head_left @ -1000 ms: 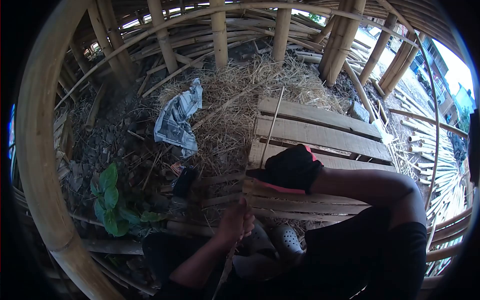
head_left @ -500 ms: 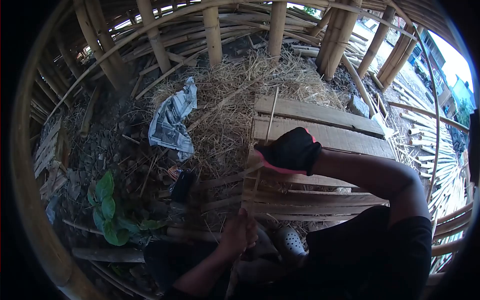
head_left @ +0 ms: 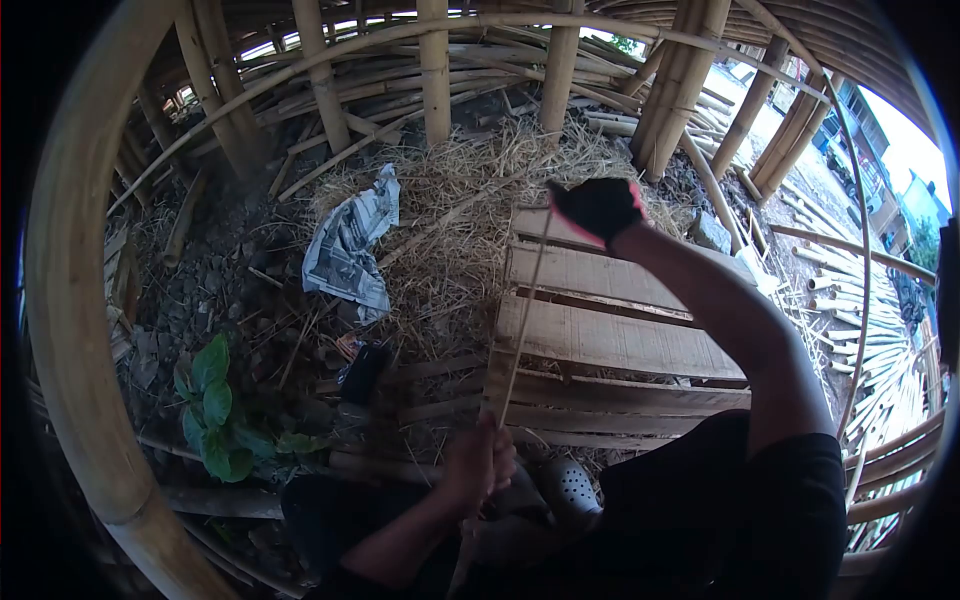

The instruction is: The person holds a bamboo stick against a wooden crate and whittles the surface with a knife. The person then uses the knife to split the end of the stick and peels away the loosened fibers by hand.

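Straw (head_left: 455, 245) and crumpled newspaper (head_left: 350, 245) lie near the pallet (head_left: 630, 338) beneath the strip (head_left: 521, 340).

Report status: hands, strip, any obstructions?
Left hand closed on thin strip. Gloved right hand at strip's far end, grip unclear. Strip runs straight between them over wooden slats; nothing visibly in the way.

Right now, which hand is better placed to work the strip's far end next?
Likely the right hand: gloved, its arm stretched forward, it meets the far end of the strip. The left hand is closed around the near part.
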`<state>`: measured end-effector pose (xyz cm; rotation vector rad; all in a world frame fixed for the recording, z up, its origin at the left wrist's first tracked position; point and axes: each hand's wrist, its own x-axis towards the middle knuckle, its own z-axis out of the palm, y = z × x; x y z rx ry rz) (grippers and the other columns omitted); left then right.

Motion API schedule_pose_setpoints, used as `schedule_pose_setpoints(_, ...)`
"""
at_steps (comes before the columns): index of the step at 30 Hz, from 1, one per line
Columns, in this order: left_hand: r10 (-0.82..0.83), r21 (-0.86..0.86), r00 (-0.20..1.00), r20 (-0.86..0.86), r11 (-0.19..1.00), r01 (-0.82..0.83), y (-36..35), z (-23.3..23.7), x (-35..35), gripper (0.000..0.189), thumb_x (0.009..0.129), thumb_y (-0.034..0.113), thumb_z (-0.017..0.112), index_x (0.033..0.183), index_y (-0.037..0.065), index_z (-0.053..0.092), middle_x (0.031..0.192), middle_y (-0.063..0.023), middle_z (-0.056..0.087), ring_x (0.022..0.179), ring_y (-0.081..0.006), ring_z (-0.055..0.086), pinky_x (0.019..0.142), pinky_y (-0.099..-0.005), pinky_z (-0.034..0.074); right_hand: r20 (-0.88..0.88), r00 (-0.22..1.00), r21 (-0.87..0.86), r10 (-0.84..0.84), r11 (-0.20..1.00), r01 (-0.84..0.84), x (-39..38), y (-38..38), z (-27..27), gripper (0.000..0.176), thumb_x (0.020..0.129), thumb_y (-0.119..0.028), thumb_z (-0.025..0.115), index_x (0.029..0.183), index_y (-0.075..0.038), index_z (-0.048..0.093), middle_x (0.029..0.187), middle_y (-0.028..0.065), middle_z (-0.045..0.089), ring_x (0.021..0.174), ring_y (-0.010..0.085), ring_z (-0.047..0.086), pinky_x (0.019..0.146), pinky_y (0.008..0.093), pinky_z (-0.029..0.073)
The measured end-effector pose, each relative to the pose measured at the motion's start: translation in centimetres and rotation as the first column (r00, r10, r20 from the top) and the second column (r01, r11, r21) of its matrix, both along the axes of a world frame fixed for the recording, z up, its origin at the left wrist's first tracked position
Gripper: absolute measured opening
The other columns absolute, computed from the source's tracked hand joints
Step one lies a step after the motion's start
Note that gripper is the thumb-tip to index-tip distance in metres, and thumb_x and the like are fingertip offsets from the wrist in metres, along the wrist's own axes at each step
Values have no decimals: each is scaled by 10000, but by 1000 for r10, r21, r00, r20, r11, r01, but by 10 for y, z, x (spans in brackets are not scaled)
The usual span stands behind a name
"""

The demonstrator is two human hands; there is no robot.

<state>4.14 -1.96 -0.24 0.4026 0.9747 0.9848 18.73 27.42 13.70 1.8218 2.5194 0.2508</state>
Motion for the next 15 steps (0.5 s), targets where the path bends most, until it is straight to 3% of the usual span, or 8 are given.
schedule_pose_setpoints(2, -136, -81, 986, 95, 986, 144, -6, -10, 9, 498, 985, 590, 382, 726, 165, 372, 534, 42, 264, 374, -92, 253, 362, -274, 228, 33, 996, 121, -85, 989, 81, 43, 62, 0, 701, 961, -592, 236, 844, -119, 740, 847, 113, 720, 851, 294, 691, 782, 430, 532)
schedule_pose_setpoints(5, -72, -62, 997, 0, 996, 72, -4, -15, 10, 498, 990, 580, 382, 731, 155, 383, 524, 42, 277, 370, -94, 274, 377, -264, 249, 21, 1000, 52, -12, 999, 11, 57, 48, -35, 740, 932, -661, 256, 905, -105, 743, 911, 147, 717, 914, 324, 681, 867, 413, 501)
schedule_pose_setpoints(8, 1, -5, 992, -123, 1000, -1, 6, -13, 1, 493, 1004, 560, 358, 735, 147, 389, 512, 38, 292, 362, -90, 284, 385, -257, 266, -271, 919, -327, -284, 926, 190, 46, -2, -15, 795, 906, -730, 277, 892, -69, 719, 830, 167, 689, 828, 320, 662, 847, 411, 471)
schedule_pose_setpoints(9, -8, -10, 993, -122, 1000, 7, 7, -13, -1, 493, 1004, 560, 358, 735, 147, 389, 512, 38, 292, 362, -90, 284, 385, -257, 266, -268, 917, -332, -294, 922, 198, 47, -5, -9, 795, 906, -730, 277, 892, -69, 719, 830, 167, 689, 828, 320, 662, 847, 411, 471)
schedule_pose_setpoints(11, -13, 11, 998, -56, 1000, 14, 8, -9, -5, 481, 1019, 532, 328, 738, 147, 391, 503, 31, 299, 352, -93, 292, 383, -254, 271, -299, 952, -251, -70, 968, -8, 51, -6, -4, 770, 940, -684, 290, 893, -26, 686, 752, 160, 657, 749, 309, 641, 797, 395, 472)
schedule_pose_setpoints(12, -17, 8, 998, -60, 1000, 17, 10, -8, -7, 481, 1019, 532, 328, 738, 147, 391, 503, 31, 299, 352, -93, 292, 383, -254, 271, -332, 940, -97, 76, 989, -115, 46, -8, -7, 719, 969, -633, 308, 891, -13, 664, 688, 140, 620, 688, 286, 625, 749, 380, 471)
schedule_pose_setpoints(13, -7, 9, 999, -40, 1000, 7, 11, -6, -9, 478, 1026, 519, 314, 736, 146, 387, 499, 30, 293, 347, -92, 286, 373, -257, 260, -338, 938, -100, 72, 989, -112, 45, -13, -9, 719, 969, -633, 308, 891, -13, 664, 688, 140, 620, 688, 286, 625, 749, 380, 471)
schedule_pose_setpoints(15, -2, -2, 1000, -26, 1000, 2, 12, -4, -12, 475, 1032, 506, 300, 735, 145, 383, 496, 29, 287, 342, -91, 280, 363, -260, 249, -582, 800, -191, -147, 981, 41, 35, -33, -1, 620, 997, -564, 321, 966, -54, 671, 685, 123, 600, 696, 257, 623, 730, 375, 471)
